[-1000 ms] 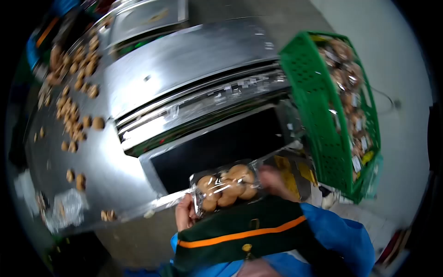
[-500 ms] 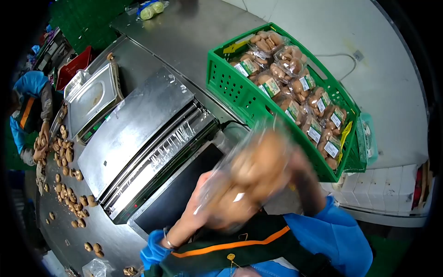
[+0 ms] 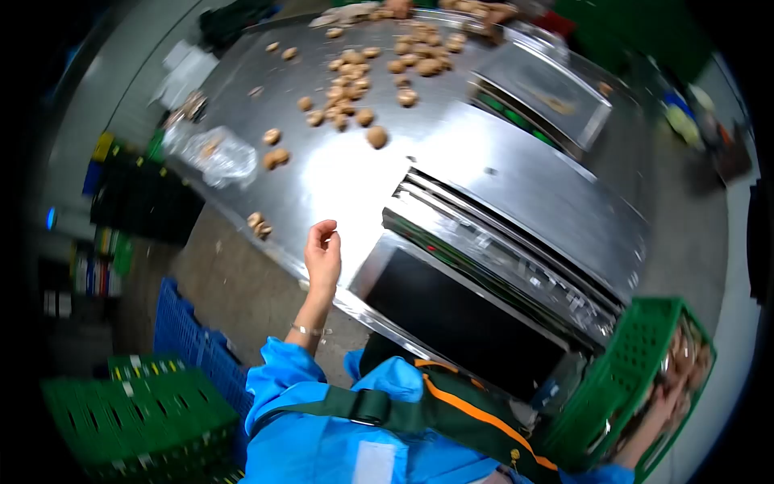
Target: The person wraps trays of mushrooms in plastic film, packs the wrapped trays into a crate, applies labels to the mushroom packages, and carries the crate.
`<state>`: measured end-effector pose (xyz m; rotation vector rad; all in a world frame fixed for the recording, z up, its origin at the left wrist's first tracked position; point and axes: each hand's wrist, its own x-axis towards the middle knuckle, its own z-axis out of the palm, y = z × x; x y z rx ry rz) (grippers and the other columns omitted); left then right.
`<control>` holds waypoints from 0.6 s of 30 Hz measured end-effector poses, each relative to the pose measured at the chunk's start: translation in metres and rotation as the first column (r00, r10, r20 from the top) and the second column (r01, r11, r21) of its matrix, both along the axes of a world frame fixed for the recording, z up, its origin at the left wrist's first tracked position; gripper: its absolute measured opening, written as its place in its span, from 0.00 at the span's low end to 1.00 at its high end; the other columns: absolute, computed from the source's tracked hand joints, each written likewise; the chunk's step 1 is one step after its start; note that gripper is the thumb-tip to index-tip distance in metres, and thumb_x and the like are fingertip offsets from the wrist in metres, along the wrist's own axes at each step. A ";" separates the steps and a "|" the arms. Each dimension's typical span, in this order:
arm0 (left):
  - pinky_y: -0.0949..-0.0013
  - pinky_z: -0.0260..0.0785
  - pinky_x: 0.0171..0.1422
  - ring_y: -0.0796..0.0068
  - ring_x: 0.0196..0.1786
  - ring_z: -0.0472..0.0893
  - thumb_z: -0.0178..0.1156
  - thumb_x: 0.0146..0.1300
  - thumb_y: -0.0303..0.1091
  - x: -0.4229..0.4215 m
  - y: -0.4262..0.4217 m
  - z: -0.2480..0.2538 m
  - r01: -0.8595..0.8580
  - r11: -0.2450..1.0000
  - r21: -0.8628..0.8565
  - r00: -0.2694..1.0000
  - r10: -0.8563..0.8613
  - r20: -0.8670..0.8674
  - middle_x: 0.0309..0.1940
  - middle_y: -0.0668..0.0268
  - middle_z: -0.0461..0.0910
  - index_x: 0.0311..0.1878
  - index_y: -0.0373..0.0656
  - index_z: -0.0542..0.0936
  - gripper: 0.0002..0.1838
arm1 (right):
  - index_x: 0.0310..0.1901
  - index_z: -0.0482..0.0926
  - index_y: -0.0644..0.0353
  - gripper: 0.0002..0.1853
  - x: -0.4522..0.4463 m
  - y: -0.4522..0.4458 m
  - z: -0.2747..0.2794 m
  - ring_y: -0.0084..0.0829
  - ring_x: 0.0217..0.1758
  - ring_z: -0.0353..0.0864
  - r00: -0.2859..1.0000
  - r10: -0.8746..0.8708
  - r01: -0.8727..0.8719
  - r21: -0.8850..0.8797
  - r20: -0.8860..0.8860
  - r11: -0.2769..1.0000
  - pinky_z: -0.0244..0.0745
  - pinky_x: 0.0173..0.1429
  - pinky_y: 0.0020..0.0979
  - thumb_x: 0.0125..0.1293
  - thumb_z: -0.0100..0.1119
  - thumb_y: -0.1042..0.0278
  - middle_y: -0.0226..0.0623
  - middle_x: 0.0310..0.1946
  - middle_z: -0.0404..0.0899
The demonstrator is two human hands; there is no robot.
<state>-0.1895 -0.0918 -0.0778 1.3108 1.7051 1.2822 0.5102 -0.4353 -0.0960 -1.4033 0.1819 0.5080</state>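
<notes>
My left hand (image 3: 322, 260) hovers over the steel table's front edge, left of the wrapping machine. Its fingers are loosely bent and apart, with nothing in them. At the lower right, my right hand (image 3: 667, 402) reaches into the green crate (image 3: 641, 343). It lies over the wrapped packs of mushrooms (image 3: 687, 343) there; blur hides its fingers and whether they grip a pack. The wrapping machine (image 3: 516, 282), with its black plate (image 3: 463, 323), stands between my hands.
Loose mushrooms (image 3: 347, 85) lie scattered across the steel table (image 3: 318, 173). A clear plastic bag (image 3: 222, 157) rests on its left side. Behind the machine is a scale (image 3: 548, 93); another person's hand (image 3: 399, 8) shows beyond. Stacked green crates (image 3: 141, 411) and a blue crate (image 3: 193, 339) stand at lower left.
My view has swung left. The mushroom pack that both hands held has left my left hand, which is now over the table edge. My right hand has moved into the green crate.
</notes>
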 end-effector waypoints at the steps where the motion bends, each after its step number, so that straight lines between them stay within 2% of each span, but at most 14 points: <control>1: 0.72 0.67 0.48 0.72 0.43 0.74 0.55 0.56 0.25 -0.042 0.005 -0.027 -0.124 0.992 -0.024 0.991 0.123 -0.059 0.41 0.61 0.75 0.46 0.36 0.72 0.13 | 0.55 0.69 0.56 0.20 0.003 0.000 0.000 0.27 0.47 0.74 1.000 -0.004 0.005 -0.049 0.027 0.999 0.72 0.45 0.28 0.64 0.54 0.58 0.32 0.48 0.73; 3: 0.63 0.62 0.58 0.61 0.54 0.69 0.58 0.51 0.28 -0.121 0.012 -0.061 -0.280 0.948 -0.151 0.868 0.182 -0.463 0.51 0.53 0.70 0.53 0.38 0.68 0.24 | 0.55 0.69 0.57 0.20 0.007 0.005 0.005 0.28 0.48 0.73 0.997 -0.012 0.025 -0.158 0.082 0.987 0.71 0.46 0.29 0.63 0.54 0.58 0.33 0.49 0.73; 4: 0.57 0.53 0.65 0.52 0.62 0.59 0.60 0.48 0.32 -0.150 0.019 -0.074 -0.332 0.911 -0.246 0.784 0.121 -0.608 0.58 0.47 0.62 0.59 0.40 0.62 0.33 | 0.55 0.68 0.57 0.21 0.007 0.002 0.013 0.29 0.49 0.73 0.991 -0.017 0.046 -0.221 0.133 0.974 0.71 0.47 0.29 0.63 0.54 0.58 0.34 0.50 0.72; 7: 0.56 0.48 0.68 0.49 0.64 0.55 0.63 0.45 0.35 -0.219 0.053 -0.080 -0.450 0.874 -0.184 0.395 0.010 -0.918 0.59 0.45 0.60 0.61 0.40 0.60 0.38 | 0.55 0.68 0.59 0.22 -0.021 0.004 0.051 0.31 0.50 0.73 0.932 0.002 0.146 -0.380 0.363 0.913 0.71 0.50 0.30 0.63 0.55 0.59 0.35 0.51 0.71; 9: 0.58 0.55 0.64 0.51 0.61 0.61 0.65 0.43 0.35 -0.261 0.073 -0.069 -0.368 0.871 -0.325 0.332 -0.203 -0.921 0.57 0.44 0.61 0.61 0.41 0.60 0.39 | 0.56 0.68 0.60 0.22 -0.067 0.034 0.085 0.32 0.52 0.73 0.859 0.103 0.116 -0.385 0.502 0.916 0.71 0.51 0.31 0.63 0.55 0.59 0.37 0.52 0.71; 10: 0.58 0.58 0.62 0.52 0.59 0.64 0.65 0.43 0.35 -0.276 0.088 -0.070 -0.313 0.861 -0.402 0.290 -0.316 -0.903 0.57 0.44 0.62 0.61 0.41 0.60 0.40 | 0.56 0.68 0.60 0.23 -0.093 0.057 0.101 0.32 0.52 0.72 0.824 0.178 0.043 -0.372 0.537 0.927 0.71 0.52 0.31 0.62 0.56 0.60 0.37 0.53 0.70; 12: 0.61 0.64 0.55 0.56 0.52 0.71 0.66 0.41 0.34 -0.298 0.132 -0.087 -0.218 0.828 -0.516 0.489 -0.365 -0.792 0.51 0.46 0.67 0.61 0.40 0.59 0.41 | 0.57 0.67 0.61 0.23 -0.170 0.123 0.129 0.32 0.54 0.71 0.753 0.358 -0.146 -0.390 0.552 0.909 0.69 0.55 0.30 0.63 0.54 0.61 0.39 0.54 0.69; 13: 0.63 0.67 0.51 0.58 0.48 0.74 0.67 0.41 0.34 -0.303 0.157 -0.097 -0.160 0.812 -0.562 0.582 -0.382 -0.718 0.48 0.47 0.70 0.61 0.40 0.59 0.42 | 0.59 0.65 0.61 0.23 -0.249 0.188 0.151 0.32 0.56 0.70 0.590 0.534 -0.219 -0.517 0.605 0.827 0.67 0.56 0.29 0.64 0.52 0.64 0.39 0.56 0.68; 14: 0.64 0.68 0.49 0.60 0.44 0.76 0.68 0.42 0.34 -0.303 0.188 -0.116 0.024 0.907 -0.420 0.761 -0.289 -0.581 0.40 0.50 0.73 0.61 0.38 0.58 0.42 | 0.61 0.64 0.61 0.23 -0.328 0.253 0.173 0.31 0.58 0.68 0.395 0.662 -0.251 -0.619 0.637 0.744 0.66 0.58 0.28 0.65 0.49 0.66 0.40 0.58 0.67; 15: 0.65 0.70 0.47 0.62 0.40 0.78 0.69 0.43 0.34 -0.295 0.218 -0.130 0.157 0.961 -0.228 0.892 -0.237 -0.384 0.32 0.53 0.76 0.61 0.36 0.57 0.43 | 0.59 0.65 0.62 0.22 -0.386 0.305 0.181 0.32 0.58 0.67 0.299 0.799 -0.479 -0.642 0.521 0.598 0.64 0.58 0.29 0.63 0.49 0.70 0.39 0.58 0.66; 16: 0.64 0.68 0.50 0.58 0.40 0.77 0.71 0.42 0.38 -0.265 0.237 -0.107 0.283 0.953 -0.109 0.906 -0.303 -0.294 0.32 0.53 0.75 0.64 0.36 0.53 0.48 | 0.58 0.67 0.61 0.21 -0.437 0.353 0.186 0.32 0.58 0.67 0.038 0.871 -0.605 -0.682 0.491 0.411 0.65 0.58 0.29 0.62 0.50 0.71 0.38 0.56 0.68; 17: 0.65 0.66 0.53 0.55 0.43 0.75 0.73 0.40 0.42 -0.259 0.266 -0.124 0.406 0.913 -0.026 0.815 -0.375 -0.442 0.39 0.49 0.75 0.66 0.35 0.50 0.54 | 0.56 0.69 0.60 0.21 -0.495 0.405 0.194 0.30 0.55 0.68 -0.265 0.864 -0.578 -0.788 0.428 0.213 0.68 0.55 0.29 0.59 0.52 0.72 0.38 0.52 0.69; 18: 0.67 0.64 0.58 0.53 0.50 0.74 0.73 0.39 0.44 -0.250 0.286 -0.093 0.369 0.895 -0.252 0.806 -0.443 -0.392 0.47 0.46 0.73 0.67 0.36 0.48 0.56 | 0.57 0.67 0.59 0.23 -0.534 0.445 0.180 0.30 0.52 0.69 -0.369 0.851 -0.657 -0.753 0.373 0.045 0.70 0.52 0.28 0.58 0.54 0.73 0.38 0.53 0.67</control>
